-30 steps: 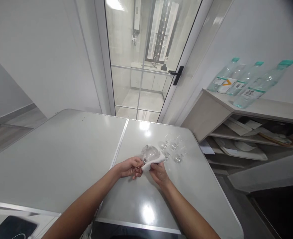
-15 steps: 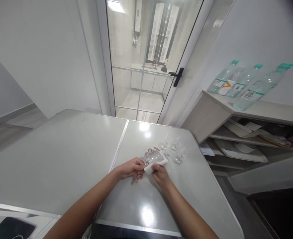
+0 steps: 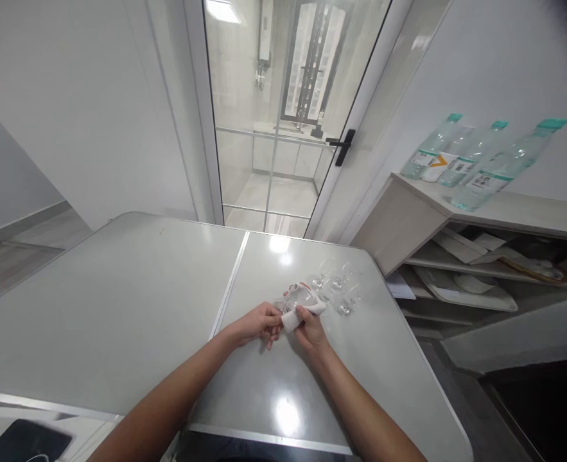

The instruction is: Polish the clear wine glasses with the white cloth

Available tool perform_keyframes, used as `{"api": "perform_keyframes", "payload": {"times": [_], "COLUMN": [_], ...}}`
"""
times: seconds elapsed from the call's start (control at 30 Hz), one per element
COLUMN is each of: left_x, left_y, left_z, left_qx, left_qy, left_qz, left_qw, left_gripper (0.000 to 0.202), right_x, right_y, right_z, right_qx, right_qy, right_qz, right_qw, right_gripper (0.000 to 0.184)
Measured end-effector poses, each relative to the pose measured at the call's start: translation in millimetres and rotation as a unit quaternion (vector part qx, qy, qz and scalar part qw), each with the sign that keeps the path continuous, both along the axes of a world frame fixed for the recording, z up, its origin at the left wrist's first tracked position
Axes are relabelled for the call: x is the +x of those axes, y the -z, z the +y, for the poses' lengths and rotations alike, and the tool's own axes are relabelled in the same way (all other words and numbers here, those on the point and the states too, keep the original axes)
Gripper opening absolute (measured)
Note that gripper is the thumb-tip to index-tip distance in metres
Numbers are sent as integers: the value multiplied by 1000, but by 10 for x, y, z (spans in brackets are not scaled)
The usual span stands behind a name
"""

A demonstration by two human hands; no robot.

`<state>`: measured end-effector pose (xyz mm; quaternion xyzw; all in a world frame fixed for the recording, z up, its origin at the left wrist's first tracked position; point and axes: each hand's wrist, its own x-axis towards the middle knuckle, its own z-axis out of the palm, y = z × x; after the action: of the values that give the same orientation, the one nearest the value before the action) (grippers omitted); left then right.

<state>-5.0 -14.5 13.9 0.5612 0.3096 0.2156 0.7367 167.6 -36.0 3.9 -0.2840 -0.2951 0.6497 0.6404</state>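
Over the right half of a grey table (image 3: 119, 308), both of my hands work on one clear stemmed glass (image 3: 298, 299). My left hand (image 3: 259, 323) is closed around its stem or base. My right hand (image 3: 309, 327) is closed on a white cloth (image 3: 293, 316) wrapped round the glass's bowl, fingers curled over its far side. Just beyond, several more clear glasses (image 3: 336, 289) stand on the table.
A glass door with a black handle (image 3: 341, 145) stands behind the table. At the right, a wooden shelf unit (image 3: 456, 212) carries several plastic water bottles (image 3: 480, 168) on top and papers below. A dark object (image 3: 23, 443) lies at the bottom left.
The glass has been turned in my hands and the cloth has shifted round its bowl; my right fingers now wrap over the far side of the glass. Both hands stay in the same spot.
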Motion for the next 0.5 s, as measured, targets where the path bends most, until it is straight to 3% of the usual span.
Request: {"api": "perform_keyframes", "payload": {"times": [0.07,0.13,0.23,0.3,0.37,0.43,0.5], "left_x": [-16,-15,20,47,64,69,62], "left_y": [12,29,53,61,59,43,18], "left_z": [12,15,4,-5,-11,-13,-13], "left_qx": [-94,-74,132,286,359,311,170], "left_qy": [48,32,-72,-144,-175,-151,-88], "left_qz": [-39,-39,39,92,113,103,65], "left_qw": [994,996,988,943,910,933,979], "left_gripper": [48,48,37,29,24,25,32], "right_x": [20,15,-29,-59,-70,-57,-26], "right_y": [15,14,3,3,7,10,6], "right_z": [-16,-17,9,29,41,42,32], "right_qx": [-1,2,9,11,8,-2,-14], "right_qy": [-29,-27,20,55,69,52,17], "right_qz": [14,11,-15,-29,-32,-24,-5], "right_qw": [999,1000,1000,998,997,998,1000], "right_gripper": [59,57,51,52,56,57,56]}}
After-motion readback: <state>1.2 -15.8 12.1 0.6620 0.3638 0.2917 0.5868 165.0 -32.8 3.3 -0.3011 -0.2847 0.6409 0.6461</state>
